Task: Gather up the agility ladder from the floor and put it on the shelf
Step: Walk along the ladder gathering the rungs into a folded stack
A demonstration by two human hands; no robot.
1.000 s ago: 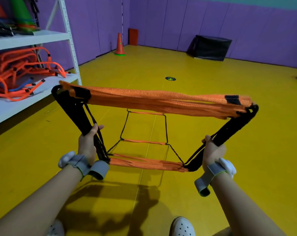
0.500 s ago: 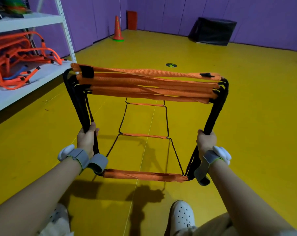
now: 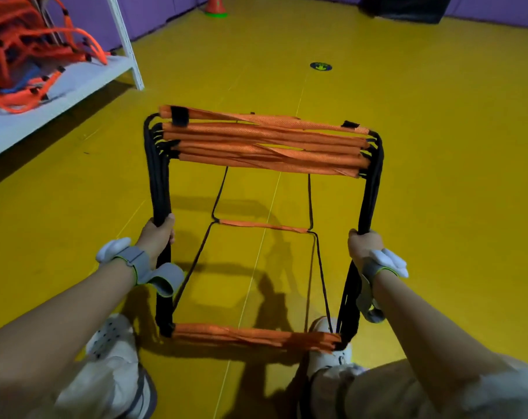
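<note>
The agility ladder [image 3: 265, 140] has orange fabric rungs joined by black side straps. Several rungs are bunched together in front of me, held off the floor. My left hand [image 3: 158, 234] is shut on the left bundle of black straps. My right hand [image 3: 362, 243] is shut on the right bundle. Another bunch of rungs [image 3: 253, 335] hangs below my wrists near my feet. One single rung [image 3: 262, 225] with thin black cords still lies stretched on the yellow floor. The white shelf [image 3: 63, 89] stands at the upper left.
Orange hoops or hurdles [image 3: 21, 55] are piled on the shelf's lower board. An orange cone [image 3: 215, 6] stands far ahead by the purple wall, a black box [image 3: 407, 9] at the back right. A round floor marker [image 3: 320, 66] lies ahead. My white shoes [image 3: 111, 337] are below.
The view has tilted down and moved forward. Both hands have drawn the bunched rungs closer together, and fewer single rungs trail on the floor than a second ago.
</note>
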